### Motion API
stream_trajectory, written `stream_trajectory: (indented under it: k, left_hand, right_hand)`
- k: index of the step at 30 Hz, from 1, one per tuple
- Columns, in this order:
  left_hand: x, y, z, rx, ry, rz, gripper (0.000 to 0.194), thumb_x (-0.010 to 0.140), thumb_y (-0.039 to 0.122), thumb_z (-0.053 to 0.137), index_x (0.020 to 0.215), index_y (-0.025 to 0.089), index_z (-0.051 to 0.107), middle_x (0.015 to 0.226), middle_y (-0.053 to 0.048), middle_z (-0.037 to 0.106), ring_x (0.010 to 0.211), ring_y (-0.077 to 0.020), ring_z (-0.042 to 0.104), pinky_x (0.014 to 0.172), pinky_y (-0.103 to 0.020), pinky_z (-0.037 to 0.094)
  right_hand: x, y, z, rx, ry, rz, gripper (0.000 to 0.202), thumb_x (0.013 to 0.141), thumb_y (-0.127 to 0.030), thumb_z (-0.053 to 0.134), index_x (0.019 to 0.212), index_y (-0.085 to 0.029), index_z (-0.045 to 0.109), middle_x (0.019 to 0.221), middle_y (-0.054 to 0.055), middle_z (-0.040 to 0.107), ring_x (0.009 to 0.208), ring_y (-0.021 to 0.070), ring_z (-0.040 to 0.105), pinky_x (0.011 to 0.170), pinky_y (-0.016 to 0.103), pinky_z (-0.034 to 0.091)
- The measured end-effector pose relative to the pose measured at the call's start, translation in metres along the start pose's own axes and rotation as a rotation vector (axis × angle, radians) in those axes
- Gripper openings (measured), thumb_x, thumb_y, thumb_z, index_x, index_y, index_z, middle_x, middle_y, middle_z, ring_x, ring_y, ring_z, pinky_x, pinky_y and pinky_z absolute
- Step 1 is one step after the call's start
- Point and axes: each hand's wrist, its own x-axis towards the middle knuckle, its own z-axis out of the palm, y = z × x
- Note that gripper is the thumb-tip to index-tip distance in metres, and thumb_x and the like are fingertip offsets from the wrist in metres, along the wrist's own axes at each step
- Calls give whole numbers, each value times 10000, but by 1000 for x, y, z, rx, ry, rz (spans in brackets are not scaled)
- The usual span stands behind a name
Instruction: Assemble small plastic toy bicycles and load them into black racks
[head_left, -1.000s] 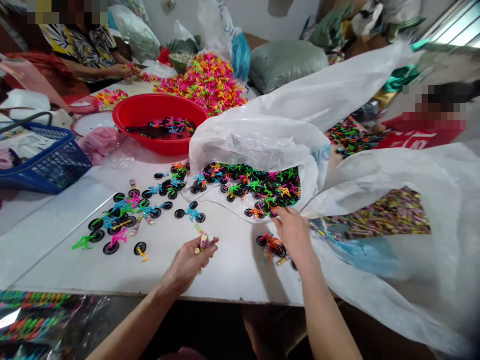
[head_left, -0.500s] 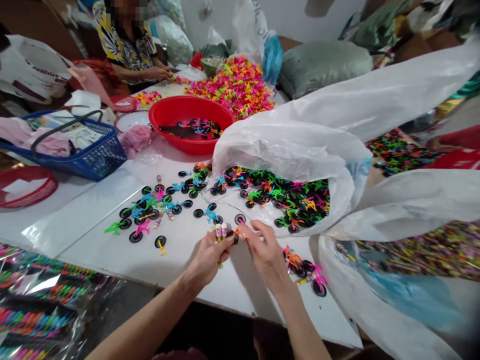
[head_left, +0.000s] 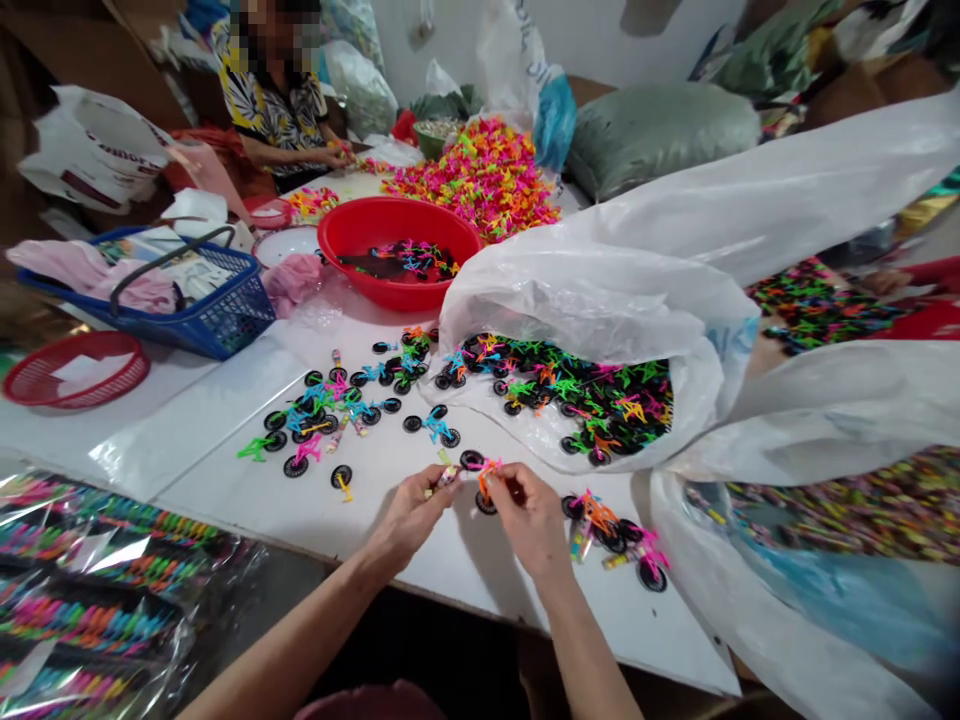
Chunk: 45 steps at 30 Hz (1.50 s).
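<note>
My left hand [head_left: 411,515] pinches a few small wrapped candy sticks [head_left: 444,478] over the white table [head_left: 225,420]. Close beside it, my right hand [head_left: 529,515] grips an orange toy bicycle [head_left: 484,476] with black wheels. The two hands almost touch. A small heap of finished toy bicycles [head_left: 611,535] lies just right of my right hand. Loose toy bicycles [head_left: 322,415] are scattered to the left, and a big white plastic bag [head_left: 600,290] spills many more [head_left: 577,385] just beyond my hands.
A red basin [head_left: 352,230] with bicycle parts, a blue basket [head_left: 217,320] and a red tray [head_left: 45,375] stand at the left. A pile of bright plastic parts [head_left: 480,175] lies at the far end, where another person [head_left: 281,105] works. Packed strips [head_left: 82,590] lie at lower left.
My right hand left the bag's mouth, came to the left hand with an orange bicycle, and both now hold their pieces together. The camera turned left.
</note>
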Motion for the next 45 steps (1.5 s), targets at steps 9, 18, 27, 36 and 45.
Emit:
stream_trajectory:
  k: [9, 18, 27, 36, 45]
  left_hand:
    - [0, -23, -15, -109, -195, -27, 311, 713, 407, 673, 666, 133, 535, 515, 42, 462, 436, -35, 298, 420, -178, 187]
    - [-5, -17, -14, -80, -286, -35, 278, 732, 401, 654, 761, 125, 636, 511, 35, 477, 440, -43, 292, 429, -192, 177]
    - [-10, -28, 0, 242, -76, 10, 331, 741, 451, 614, 776, 126, 668, 495, 47, 441, 487, -77, 339, 474, -205, 238]
    - [8, -9, -12, 73, -32, -27, 429, 743, 450, 630, 1046, 146, 623, 830, -58, 619, 540, -69, 397, 450, -191, 240]
    - [12, -3, 11, -288, -154, -114, 317, 732, 355, 681, 936, 129, 593, 702, -6, 531, 556, -51, 401, 414, -153, 219]
  right_hand:
    - [-13, 8, 4, 284, -289, 191, 305, 699, -443, 668, 644, -170, 543, 514, -47, 495, 450, 72, 384, 426, 199, 305]
    - [-18, 3, -10, 333, -288, 178, 307, 719, -416, 659, 635, -177, 486, 535, -47, 493, 472, 70, 379, 450, 202, 305]
    - [-26, 26, 5, 37, -55, 60, 292, 754, -389, 579, 603, -197, 419, 514, -69, 402, 502, 83, 351, 480, 206, 288]
    - [2, 7, -80, -453, -33, -24, 254, 805, -420, 521, 786, -187, 620, 663, 3, 592, 603, 141, 528, 573, 244, 401]
    - [98, 29, -125, -1365, 50, -282, 298, 779, -36, 415, 921, -176, 636, 983, 115, 577, 936, 242, 507, 746, 329, 404]
